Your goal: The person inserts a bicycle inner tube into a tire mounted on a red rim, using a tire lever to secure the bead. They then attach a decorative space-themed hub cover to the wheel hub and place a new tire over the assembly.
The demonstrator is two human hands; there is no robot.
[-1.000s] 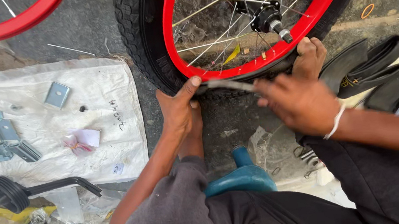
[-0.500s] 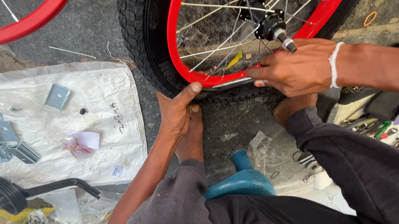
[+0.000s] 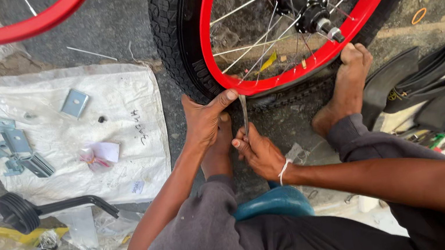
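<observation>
Open-air bicycle repair spot on rough ground: red-rimmed wheel (image 3: 302, 30), inner tubes (image 3: 434, 87), metal brackets on white sheet (image 3: 121, 157), training wheels (image 3: 18, 211).

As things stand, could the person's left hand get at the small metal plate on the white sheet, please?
Probably yes. The left hand grips the red rim, and the metal plate lies on the white sheet to its left, with only flat cloth between them. It would have to let go of the rim first.
</observation>
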